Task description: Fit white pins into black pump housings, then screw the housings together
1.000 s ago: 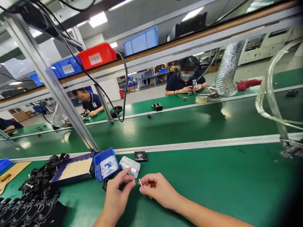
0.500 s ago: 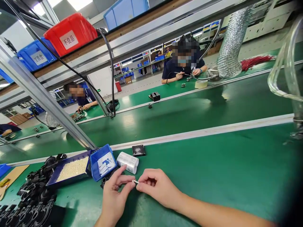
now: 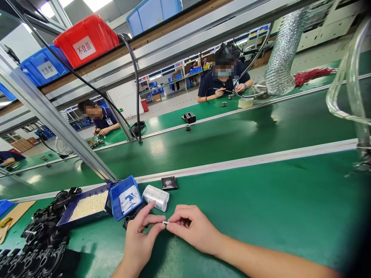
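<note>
Right hand (image 3: 193, 228), fingertips closed, pinches one white pin (image 3: 165, 222); left hand (image 3: 139, 237) closes thumb and forefinger at its tip. Green worktop (image 3: 269, 208) extends toward 3 o'clock; pale edge strip (image 3: 246, 158) spans 12. One translucent cylinder (image 3: 155, 197) lies at 11, two blue bins (image 3: 116, 193) at 10.

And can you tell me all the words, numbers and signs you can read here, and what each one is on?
"不良品": on the white label of the red bin.
"工具盒": on the white label of the blue bin beside it.
Too small or blurred to read: the badge on the person at left, the little green sign, and any print on the shiny roll.
</note>
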Available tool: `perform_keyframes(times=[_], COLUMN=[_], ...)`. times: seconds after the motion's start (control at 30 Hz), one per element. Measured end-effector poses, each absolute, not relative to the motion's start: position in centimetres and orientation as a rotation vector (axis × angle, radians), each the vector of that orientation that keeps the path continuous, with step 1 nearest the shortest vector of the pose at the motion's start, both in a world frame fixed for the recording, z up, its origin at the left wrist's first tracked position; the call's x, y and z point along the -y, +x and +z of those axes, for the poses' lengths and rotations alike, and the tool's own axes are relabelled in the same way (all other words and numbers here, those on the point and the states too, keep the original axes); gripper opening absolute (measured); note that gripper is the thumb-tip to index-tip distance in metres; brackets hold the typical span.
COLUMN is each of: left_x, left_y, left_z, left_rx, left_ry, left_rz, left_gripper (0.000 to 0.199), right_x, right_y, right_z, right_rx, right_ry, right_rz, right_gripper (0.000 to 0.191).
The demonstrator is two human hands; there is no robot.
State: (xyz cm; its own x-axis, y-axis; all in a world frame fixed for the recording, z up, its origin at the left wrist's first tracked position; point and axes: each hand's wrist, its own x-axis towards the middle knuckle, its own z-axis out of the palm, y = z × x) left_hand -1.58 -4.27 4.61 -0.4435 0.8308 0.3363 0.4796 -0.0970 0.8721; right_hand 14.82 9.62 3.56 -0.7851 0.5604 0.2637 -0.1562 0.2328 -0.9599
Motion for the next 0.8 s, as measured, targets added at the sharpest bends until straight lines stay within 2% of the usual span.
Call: perform_keyframes(times=[0.43, 0.7, 0.8], left_x=[4.1, 4.4, 4.6], left_y=[-1.5, -1.7, -1.6], left_z=[5.9, 6.2, 6.3], left_rx=[-1.708, -1.704, -1.729], left_ry=[1.572, 2.145, 2.219], left_rz=[1.577, 1.314, 1.287], left_gripper=[0.041, 0.062, 0.063], right_x=[-10.5, -10.5, -10.3], right_y=[15.0, 15.0, 15.0], right_z=[3.6, 3.5, 3.3], right_rx=[1.936, 2.058, 2.039], right_ry=[-0.222, -0.192, -0.216], right_rz=[1.788, 1.585, 1.701], right_gripper=[0.029, 0.028, 0.026])
